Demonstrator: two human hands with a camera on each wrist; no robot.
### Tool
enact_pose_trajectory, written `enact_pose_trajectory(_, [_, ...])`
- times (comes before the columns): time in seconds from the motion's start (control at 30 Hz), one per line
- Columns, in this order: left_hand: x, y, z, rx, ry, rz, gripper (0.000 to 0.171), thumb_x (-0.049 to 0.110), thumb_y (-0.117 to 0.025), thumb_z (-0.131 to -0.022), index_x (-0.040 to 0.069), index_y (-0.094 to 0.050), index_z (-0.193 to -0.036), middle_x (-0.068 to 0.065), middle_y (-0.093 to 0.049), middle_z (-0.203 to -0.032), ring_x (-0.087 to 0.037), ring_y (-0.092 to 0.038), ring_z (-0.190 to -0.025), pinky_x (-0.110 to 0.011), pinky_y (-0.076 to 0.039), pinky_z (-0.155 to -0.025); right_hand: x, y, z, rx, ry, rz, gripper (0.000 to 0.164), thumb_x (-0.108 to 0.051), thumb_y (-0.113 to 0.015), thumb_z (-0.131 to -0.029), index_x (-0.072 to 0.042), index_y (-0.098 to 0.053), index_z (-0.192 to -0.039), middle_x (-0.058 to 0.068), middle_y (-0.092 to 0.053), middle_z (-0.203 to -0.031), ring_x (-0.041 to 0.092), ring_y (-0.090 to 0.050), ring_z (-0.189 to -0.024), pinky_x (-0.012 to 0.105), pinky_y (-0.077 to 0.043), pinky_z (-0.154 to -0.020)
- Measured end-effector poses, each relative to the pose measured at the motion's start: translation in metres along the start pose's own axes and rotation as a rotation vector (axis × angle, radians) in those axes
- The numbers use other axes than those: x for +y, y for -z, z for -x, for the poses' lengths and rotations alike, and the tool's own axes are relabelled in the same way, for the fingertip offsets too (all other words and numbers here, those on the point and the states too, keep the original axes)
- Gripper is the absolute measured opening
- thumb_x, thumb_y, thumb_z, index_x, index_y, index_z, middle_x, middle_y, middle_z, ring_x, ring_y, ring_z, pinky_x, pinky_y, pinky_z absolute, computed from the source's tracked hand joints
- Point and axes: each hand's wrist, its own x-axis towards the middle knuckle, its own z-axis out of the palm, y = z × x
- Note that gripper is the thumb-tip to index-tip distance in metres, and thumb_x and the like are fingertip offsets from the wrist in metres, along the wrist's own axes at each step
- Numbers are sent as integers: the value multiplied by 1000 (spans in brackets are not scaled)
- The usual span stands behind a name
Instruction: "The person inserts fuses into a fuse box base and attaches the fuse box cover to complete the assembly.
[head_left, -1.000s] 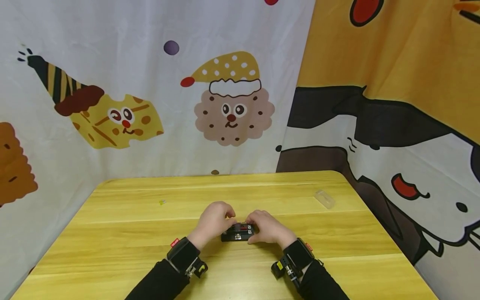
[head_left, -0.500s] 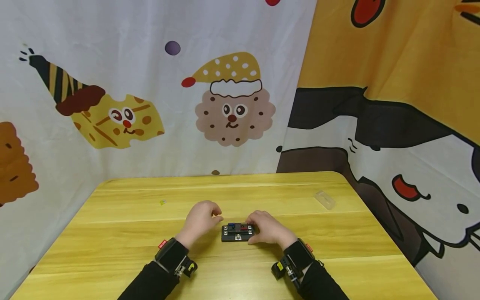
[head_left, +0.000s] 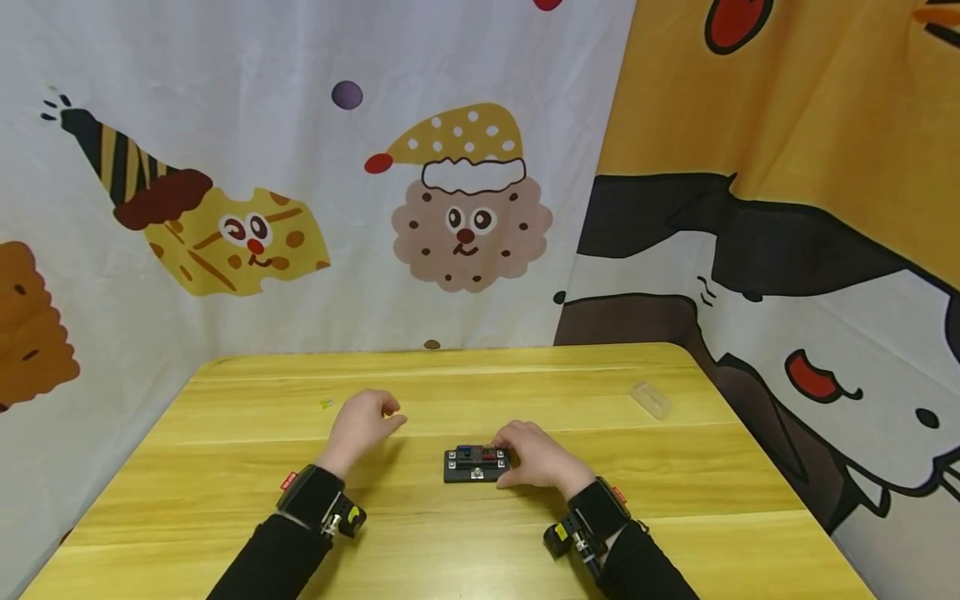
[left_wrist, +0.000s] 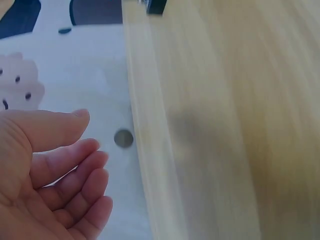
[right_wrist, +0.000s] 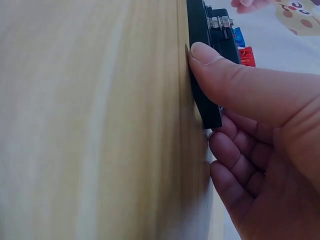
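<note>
A small black fuse block (head_left: 476,473) lies on the wooden table in front of me. It carries metal bolts and, on top, a blue fuse (right_wrist: 238,37) and a red fuse (right_wrist: 247,56). My right hand (head_left: 538,457) grips the block's right end, thumb on the near side and fingers behind it. In the head view my left hand (head_left: 363,427) hovers over the table to the left of the block. Its fingers are loosely bent, and the left wrist view shows nothing between thumb and fingers.
A tiny yellow-green piece (head_left: 326,404) lies beyond my left hand. A clear plastic cover (head_left: 651,400) rests at the back right of the table (head_left: 735,517). Behind stands a cartoon-printed curtain (head_left: 292,142).
My left hand has come away from the fuse block and moved left, uncovering its left end and the blue fuse. The right hand has kept its grip in the same place.
</note>
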Motion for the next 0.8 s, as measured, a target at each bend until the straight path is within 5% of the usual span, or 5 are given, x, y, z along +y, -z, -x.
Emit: enact_pose_trajectory(0.8, [-55, 25, -6, 85, 202, -30, 24, 13, -68, -88, -10, -68, -96, -25, -69, -93, -39, -64, -83, -52, -49, -78, 0, 1, 0, -9, -8, -6, 47, -26, -90, -70, -12, -64, -107, 0, -60, -108, 25, -54, -106, 45, -41, -98])
